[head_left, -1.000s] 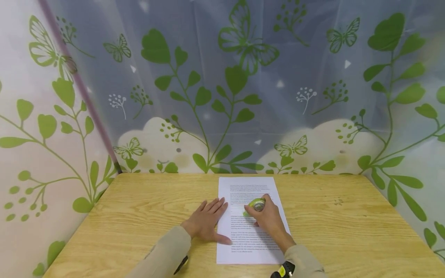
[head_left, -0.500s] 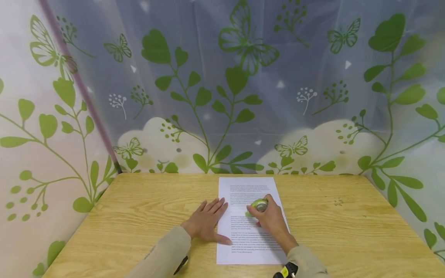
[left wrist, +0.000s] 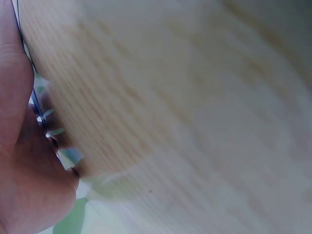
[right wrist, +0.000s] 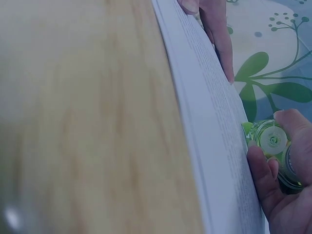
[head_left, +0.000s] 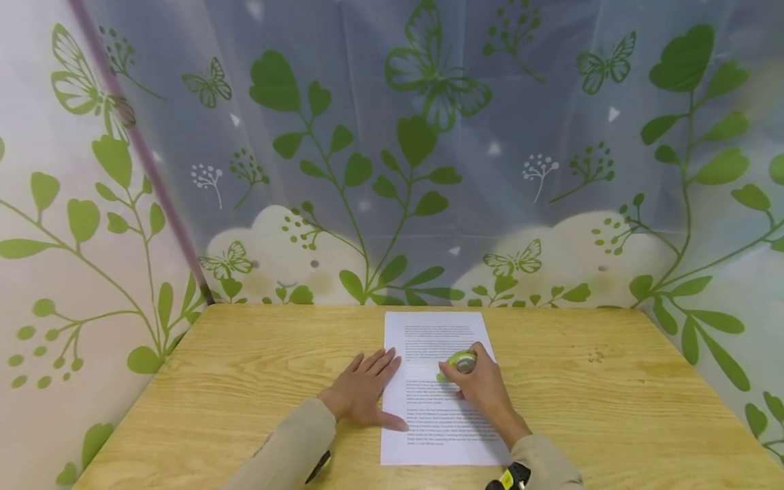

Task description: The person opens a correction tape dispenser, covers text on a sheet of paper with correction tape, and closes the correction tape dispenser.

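Observation:
A white sheet of printed paper (head_left: pixel 441 456) lies flat on the wooden table. My left hand (head_left: pixel 364 391) rests on its left edge with straight, spread fingers and the thumb over the lower text. In my right hand (head_left: pixel 488 391) I pinch a green correction tape dispenser (head_left: pixel 465 363), its tip at the blank band between two paragraphs. The right wrist view shows the dispenser's (right wrist: pixel 272 140) clear case and round reels between thumb and fingers. Only part of the left hand (left wrist: pixel 29 185) appears in the left wrist view.
The wooden table (head_left: pixel 257 367) extends to both sides of the paper. Behind it hangs a curtain (head_left: pixel 367 136) printed with green leaves, butterflies and clouds. A dark device with a yellow mark (head_left: pixel 508 476) is strapped at the right wrist.
My right hand has slid a short way to the right across the paper with the correction tape dispenser. The left hand and the sheet have stayed in place.

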Available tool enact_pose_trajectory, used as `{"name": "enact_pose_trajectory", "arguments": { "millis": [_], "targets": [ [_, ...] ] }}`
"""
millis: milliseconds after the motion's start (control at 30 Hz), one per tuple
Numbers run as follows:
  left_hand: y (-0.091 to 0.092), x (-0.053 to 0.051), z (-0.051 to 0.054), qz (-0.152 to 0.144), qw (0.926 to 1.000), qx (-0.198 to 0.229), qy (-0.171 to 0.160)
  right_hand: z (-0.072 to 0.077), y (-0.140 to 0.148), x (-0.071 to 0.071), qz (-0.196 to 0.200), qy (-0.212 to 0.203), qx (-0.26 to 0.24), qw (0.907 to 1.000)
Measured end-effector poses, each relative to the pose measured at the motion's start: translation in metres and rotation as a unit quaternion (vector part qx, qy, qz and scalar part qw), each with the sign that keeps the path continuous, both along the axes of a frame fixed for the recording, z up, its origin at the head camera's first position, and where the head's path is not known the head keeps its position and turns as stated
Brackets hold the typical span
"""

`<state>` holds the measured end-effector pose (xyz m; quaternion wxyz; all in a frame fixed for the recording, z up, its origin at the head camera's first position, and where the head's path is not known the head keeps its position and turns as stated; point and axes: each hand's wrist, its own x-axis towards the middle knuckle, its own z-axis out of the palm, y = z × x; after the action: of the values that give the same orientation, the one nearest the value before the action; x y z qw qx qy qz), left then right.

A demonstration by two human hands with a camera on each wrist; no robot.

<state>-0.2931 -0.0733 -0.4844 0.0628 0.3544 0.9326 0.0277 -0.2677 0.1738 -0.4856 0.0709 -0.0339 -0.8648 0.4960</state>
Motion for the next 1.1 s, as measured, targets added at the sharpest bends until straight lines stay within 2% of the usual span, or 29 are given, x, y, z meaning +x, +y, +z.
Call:
{"name": "enact_pose_trajectory", "arguments": {
  "millis": [100,333,800,933,1100],
  "targets": [
    [0.000,0.000,0.001,-0.001,1.0000,-0.003,-0.001,0.000,0.001,0.000,0.000,0.000,-0.004,1.0000],
    [0.000,0.004,0.009,-0.003,1.0000,-0.004,-0.006,0.001,0.005,0.001,-0.002,-0.004,0.002,1.0000],
    [0.001,0.004,0.013,0.005,0.9998,-0.017,-0.014,0.001,0.014,0.000,-0.009,-0.018,0.004,0.9998],
    [0.001,0.003,0.010,0.004,0.9998,-0.015,-0.013,0.001,0.015,0.000,-0.010,-0.022,0.002,0.9997],
    [0.000,-0.001,0.001,0.001,0.9999,-0.006,-0.009,0.002,0.019,0.001,-0.009,-0.021,0.001,0.9997]
  ]
}}
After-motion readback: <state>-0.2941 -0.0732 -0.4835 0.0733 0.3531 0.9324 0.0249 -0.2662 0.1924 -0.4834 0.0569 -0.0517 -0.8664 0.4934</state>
